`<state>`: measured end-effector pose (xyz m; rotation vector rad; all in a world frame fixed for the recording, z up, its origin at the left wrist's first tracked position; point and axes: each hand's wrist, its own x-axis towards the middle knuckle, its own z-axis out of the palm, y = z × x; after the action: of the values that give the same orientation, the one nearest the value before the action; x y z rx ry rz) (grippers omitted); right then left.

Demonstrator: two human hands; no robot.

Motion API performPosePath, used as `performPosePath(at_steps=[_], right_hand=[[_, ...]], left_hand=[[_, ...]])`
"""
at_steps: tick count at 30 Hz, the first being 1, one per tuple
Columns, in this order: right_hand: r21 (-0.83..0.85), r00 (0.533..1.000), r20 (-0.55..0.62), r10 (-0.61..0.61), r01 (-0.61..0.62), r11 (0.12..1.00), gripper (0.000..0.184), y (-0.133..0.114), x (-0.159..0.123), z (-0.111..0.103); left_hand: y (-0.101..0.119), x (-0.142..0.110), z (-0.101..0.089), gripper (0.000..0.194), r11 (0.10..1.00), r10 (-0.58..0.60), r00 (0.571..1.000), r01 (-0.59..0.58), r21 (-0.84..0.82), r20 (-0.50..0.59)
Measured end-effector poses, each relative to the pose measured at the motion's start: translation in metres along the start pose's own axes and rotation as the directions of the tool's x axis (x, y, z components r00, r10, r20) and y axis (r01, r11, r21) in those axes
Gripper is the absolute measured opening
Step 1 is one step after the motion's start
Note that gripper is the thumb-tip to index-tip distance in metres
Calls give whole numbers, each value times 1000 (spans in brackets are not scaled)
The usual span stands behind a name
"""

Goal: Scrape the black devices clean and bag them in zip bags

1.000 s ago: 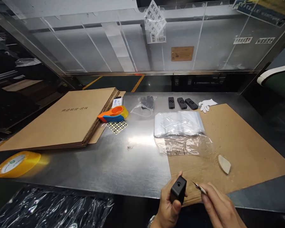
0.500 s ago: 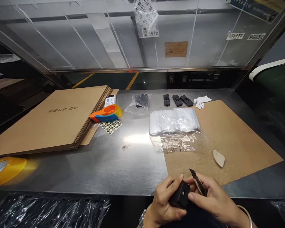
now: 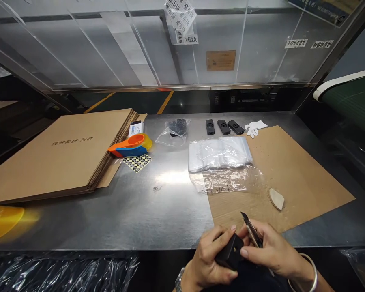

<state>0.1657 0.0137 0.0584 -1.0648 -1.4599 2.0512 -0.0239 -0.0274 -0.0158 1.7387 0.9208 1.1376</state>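
A black block (image 3: 231, 252) with a hole in its end sits in the grasp of a person's left hand (image 3: 209, 254), held off the near edge of a metal workbench (image 3: 170, 215). Just right of it, the right hand (image 3: 272, 249) grips a slim knife (image 3: 252, 229), blade tip pointing up and away, its thumb against the block's end. Beyond the grip lie a cardboard sheet (image 3: 304, 174), a pale wedge-shaped piece (image 3: 276, 199) and a stack of clear plastic bags (image 3: 220, 153). Farther off, three black devices (image 3: 223, 127) (similar in color to the block) line up beside a white glove (image 3: 255, 128).
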Motion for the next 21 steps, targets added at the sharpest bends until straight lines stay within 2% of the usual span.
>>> performPosePath(at_steps=[4,8,13,21], right_hand=[[57,1000,21,19,-20,998,29,1,-1,1],[32,1000,4,3,-3,999,23,2,-2,1],[86,1000,-1,-11,11,996,25,1,-2,2],[120,999,-32,8,-4,993,30,10,-2,1]], left_hand=[[3,0,-1,65,1000,4,1000,-4,1,15],[0,1,1,63,1000,8,1000,-8,0,15],[-12,3,9,76,982,188,981,-188,4,-48],[-12,2,9,72,988,153,988,-153,8,5]])
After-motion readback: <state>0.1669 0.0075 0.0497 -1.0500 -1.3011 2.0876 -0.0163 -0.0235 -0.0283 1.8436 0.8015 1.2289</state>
